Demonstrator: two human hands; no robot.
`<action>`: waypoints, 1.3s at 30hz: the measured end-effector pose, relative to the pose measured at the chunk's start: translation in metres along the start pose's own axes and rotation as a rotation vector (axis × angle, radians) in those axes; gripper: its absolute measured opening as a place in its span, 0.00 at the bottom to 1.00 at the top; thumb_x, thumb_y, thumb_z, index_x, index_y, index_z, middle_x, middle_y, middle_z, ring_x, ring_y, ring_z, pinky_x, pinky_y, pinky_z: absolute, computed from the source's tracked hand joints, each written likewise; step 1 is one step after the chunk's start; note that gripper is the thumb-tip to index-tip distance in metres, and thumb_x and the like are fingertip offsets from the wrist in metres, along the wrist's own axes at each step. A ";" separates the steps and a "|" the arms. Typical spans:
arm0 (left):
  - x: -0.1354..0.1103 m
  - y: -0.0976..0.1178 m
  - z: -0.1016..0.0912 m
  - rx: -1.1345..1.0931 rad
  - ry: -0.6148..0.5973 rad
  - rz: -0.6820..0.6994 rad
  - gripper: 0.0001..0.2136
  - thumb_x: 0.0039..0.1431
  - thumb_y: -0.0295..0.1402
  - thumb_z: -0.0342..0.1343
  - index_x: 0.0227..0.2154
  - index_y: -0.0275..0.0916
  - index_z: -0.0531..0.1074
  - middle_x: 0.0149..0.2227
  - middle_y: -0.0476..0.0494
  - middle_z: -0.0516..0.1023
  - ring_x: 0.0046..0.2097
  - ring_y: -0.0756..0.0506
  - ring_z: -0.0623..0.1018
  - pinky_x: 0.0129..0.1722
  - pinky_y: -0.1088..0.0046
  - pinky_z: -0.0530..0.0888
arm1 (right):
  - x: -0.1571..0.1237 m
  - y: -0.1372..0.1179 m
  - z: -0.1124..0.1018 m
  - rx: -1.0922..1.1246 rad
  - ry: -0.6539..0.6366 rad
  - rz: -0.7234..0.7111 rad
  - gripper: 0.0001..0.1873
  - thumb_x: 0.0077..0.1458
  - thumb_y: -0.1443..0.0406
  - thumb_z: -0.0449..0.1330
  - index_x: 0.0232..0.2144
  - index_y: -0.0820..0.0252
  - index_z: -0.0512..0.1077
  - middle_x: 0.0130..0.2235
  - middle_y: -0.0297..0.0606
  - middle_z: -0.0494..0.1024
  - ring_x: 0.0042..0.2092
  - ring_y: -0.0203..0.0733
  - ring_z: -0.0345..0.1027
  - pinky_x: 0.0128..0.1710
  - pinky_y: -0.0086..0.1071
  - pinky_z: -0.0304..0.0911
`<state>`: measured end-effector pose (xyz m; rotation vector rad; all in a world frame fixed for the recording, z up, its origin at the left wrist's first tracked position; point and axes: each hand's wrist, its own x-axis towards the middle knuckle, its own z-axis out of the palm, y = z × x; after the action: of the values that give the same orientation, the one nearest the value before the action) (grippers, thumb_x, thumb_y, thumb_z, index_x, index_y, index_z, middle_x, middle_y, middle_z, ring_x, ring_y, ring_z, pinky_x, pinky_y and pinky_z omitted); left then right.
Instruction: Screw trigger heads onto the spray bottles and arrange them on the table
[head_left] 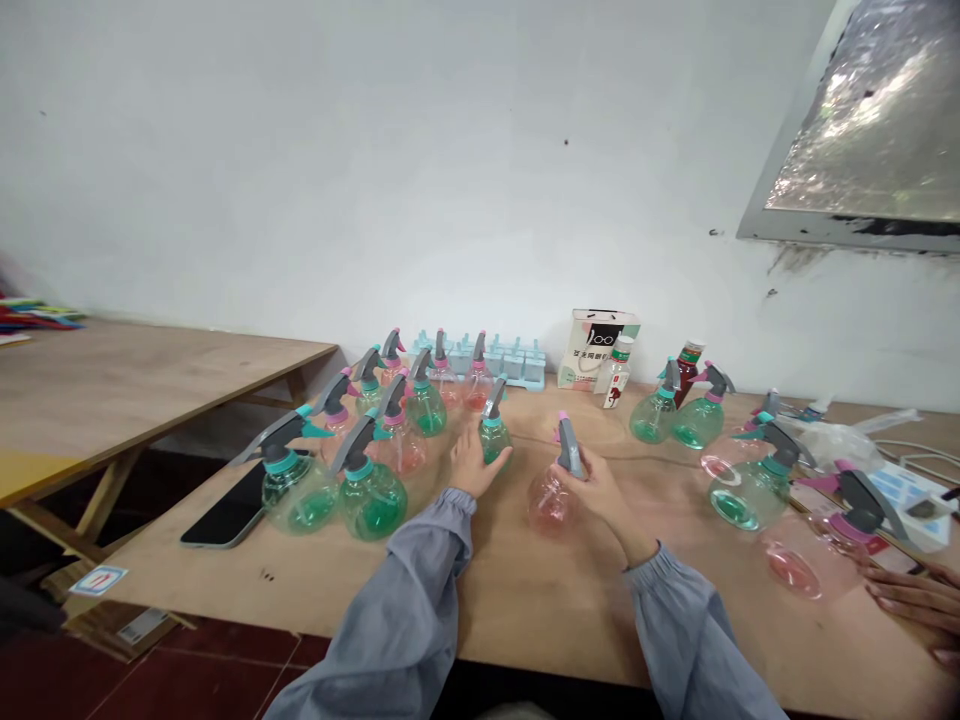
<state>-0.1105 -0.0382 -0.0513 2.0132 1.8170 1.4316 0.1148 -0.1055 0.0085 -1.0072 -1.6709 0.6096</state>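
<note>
My left hand (472, 465) curves around the side of a small green spray bottle (494, 442) with a grey and teal head, thumb across its front. To the right, my right hand (598, 490) grips a pink spray bottle (550, 505) near its neck; the grey and pink head points up, and some fingers are hidden. Beside my left arm stand several green and pink spray bottles, among them a green one (373, 503) in front. On the right, more spray bottles include a tilted green one (750, 495) and a tilted pink one (806, 558).
A phone (225, 505) lies on the wooden table (525, 610) at left. Along the wall are a light blue rack (517, 368), a printed box (581, 365), a white bottle (616, 378) and a dark red bottle (686, 372). Another person's hand (911, 600) rests at far right.
</note>
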 end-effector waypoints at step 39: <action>-0.056 0.060 0.005 0.103 -0.002 0.311 0.30 0.55 0.48 0.60 0.58 0.39 0.68 0.53 0.34 0.76 0.55 0.34 0.75 0.64 0.43 0.60 | 0.017 0.008 0.008 -0.201 0.008 -0.152 0.41 0.54 0.43 0.63 0.62 0.55 0.61 0.62 0.50 0.70 0.63 0.55 0.65 0.63 0.52 0.62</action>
<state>-0.0553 -0.0988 -0.0496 2.4352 1.6641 1.4298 0.1081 -0.0863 0.0084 -1.0106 -1.8089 0.3416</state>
